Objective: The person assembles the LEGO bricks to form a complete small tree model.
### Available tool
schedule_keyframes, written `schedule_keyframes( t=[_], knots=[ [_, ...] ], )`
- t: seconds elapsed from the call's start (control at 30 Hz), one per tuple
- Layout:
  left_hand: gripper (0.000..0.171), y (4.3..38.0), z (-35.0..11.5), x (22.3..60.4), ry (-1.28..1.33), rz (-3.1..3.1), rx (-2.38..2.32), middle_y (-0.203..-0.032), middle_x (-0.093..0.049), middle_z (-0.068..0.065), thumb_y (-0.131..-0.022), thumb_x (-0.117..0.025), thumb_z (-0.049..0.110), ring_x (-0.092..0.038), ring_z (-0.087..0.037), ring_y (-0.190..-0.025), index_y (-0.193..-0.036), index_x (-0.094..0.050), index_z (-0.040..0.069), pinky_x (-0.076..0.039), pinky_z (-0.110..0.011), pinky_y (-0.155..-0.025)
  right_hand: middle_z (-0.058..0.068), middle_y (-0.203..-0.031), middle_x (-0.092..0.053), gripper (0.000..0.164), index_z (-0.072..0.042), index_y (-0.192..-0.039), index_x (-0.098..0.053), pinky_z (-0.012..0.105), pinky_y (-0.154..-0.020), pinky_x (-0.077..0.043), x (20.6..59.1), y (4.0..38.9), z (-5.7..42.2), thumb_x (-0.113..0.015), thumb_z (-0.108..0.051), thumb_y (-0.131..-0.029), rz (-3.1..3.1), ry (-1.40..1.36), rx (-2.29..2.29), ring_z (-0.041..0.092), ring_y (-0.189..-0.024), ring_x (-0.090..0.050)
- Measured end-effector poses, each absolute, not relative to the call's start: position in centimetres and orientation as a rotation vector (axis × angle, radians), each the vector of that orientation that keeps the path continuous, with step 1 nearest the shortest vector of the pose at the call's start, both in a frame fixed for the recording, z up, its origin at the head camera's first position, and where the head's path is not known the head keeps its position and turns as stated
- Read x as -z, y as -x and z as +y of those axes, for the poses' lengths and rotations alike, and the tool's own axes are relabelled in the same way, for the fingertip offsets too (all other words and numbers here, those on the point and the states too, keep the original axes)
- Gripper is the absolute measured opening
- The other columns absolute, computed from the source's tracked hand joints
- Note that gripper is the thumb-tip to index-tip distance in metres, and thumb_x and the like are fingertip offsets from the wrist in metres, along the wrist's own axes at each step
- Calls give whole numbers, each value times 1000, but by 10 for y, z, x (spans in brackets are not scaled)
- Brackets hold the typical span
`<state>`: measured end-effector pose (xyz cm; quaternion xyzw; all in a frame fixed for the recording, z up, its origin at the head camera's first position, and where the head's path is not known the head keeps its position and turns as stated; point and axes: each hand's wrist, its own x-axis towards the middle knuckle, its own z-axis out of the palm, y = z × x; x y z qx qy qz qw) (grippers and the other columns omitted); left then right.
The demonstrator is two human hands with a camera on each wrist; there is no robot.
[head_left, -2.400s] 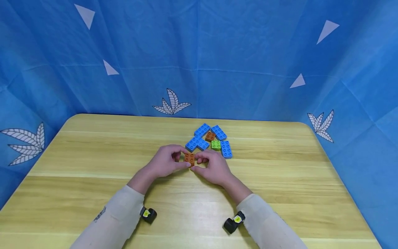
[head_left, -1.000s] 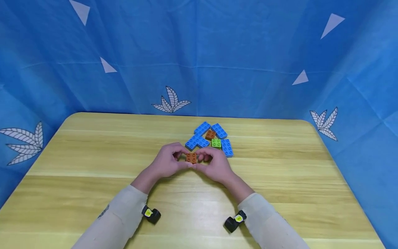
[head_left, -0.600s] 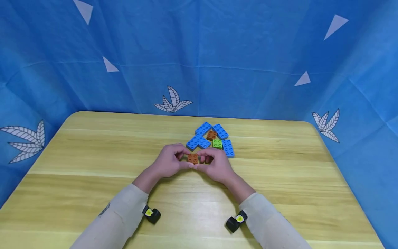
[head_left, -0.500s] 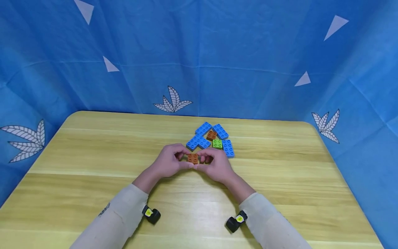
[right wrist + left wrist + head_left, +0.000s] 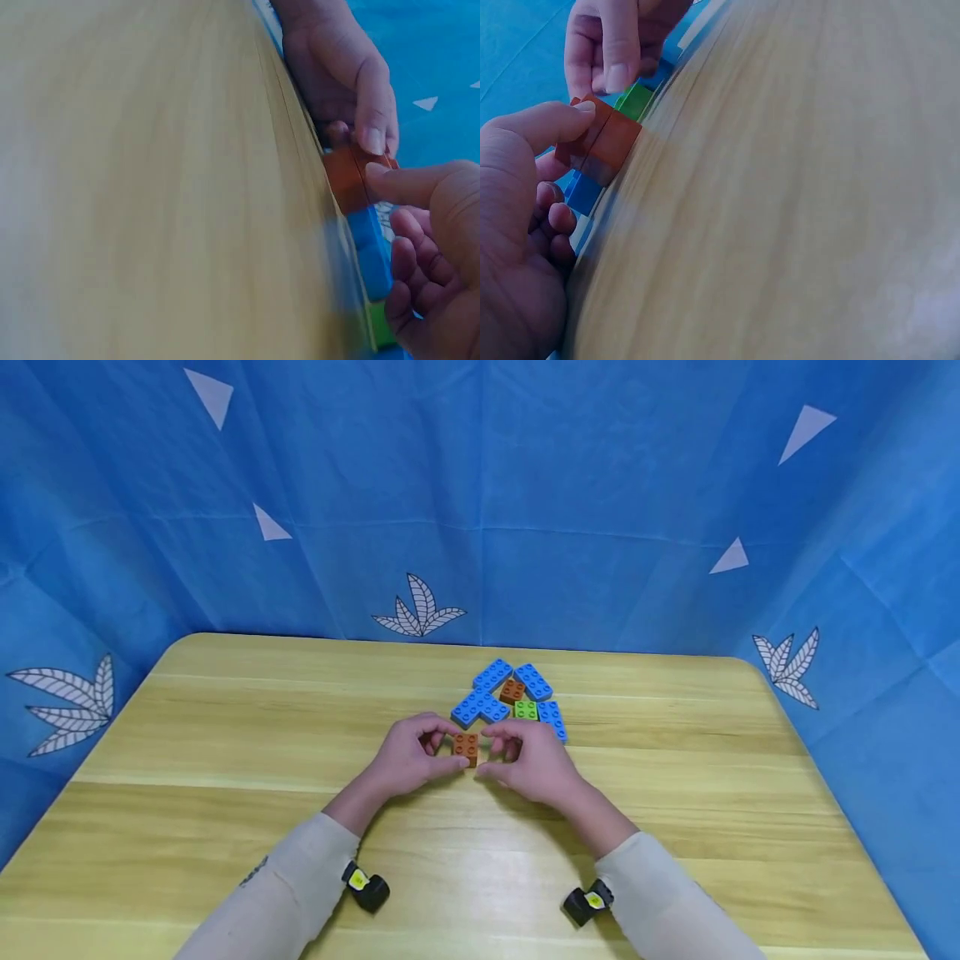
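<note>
A stack of two orange-brown toy bricks (image 5: 466, 747) stands on the table, studs up; the seam between the two shows in the left wrist view. My left hand (image 5: 408, 753) pinches this stack (image 5: 613, 142) between thumb and forefinger from the left. To its right, my right hand (image 5: 540, 764) holds nothing, thumb and forefinger spread, with a small gap to the stack in the head view. Just behind lie several blue bricks (image 5: 493, 675), a single orange-brown brick (image 5: 513, 692) and a green brick (image 5: 526, 709). The right hand partly covers the rightmost blue brick (image 5: 552, 718).
The wooden table (image 5: 225, 718) reaches far to both sides of the bricks. A blue curtain (image 5: 600, 485) with white triangles and leaf prints hangs behind its far edge. Each sleeve carries a small black wrist camera, left camera (image 5: 371, 893) and right camera (image 5: 579, 907).
Earlier both hands gripped the orange-brown bricks, thumbs nearly touching. Now the right hand has let go and moved slightly right, while the left still pinches the stack.
</note>
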<state>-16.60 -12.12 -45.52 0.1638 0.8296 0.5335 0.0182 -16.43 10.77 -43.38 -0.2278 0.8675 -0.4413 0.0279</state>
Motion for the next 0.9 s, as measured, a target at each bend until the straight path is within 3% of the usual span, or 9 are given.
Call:
schedule_keyframes(
  t=[0.4, 0.67, 0.9],
  knots=[
    [33, 164, -121, 455, -456, 2598, -1612, -77, -51, -6, -75, -90, 16, -48, -19, -72, -104, -75, 14, -39, -30, -64, -1, -81, -63, 29, -4, -109, -75, 33, -55, -43, 412, 191, 132, -82, -19, -85, 2831, 532, 1459, 21, -60, -52],
    [34, 168, -118, 457, -480, 2601, -1598, -76, -52, -5, -75, -91, 19, -48, -19, -71, -105, -75, 14, -41, -32, -65, 1, -80, -63, 30, -4, -110, -74, 39, -60, -44, 414, 225, 138, -78, -25, -89, 2935, 442, 1299, 22, -60, -52],
    [34, 166, -120, 456, -424, 2587, -1620, -76, -52, -6, -74, -91, 17, -48, -20, -71, -104, -75, 14, -40, -31, -64, 2, -77, -62, 28, -6, -107, -74, 37, -68, -47, 424, 243, 129, -79, -27, -88, 2910, 427, 1227, 21, -70, -56]
  ],
)
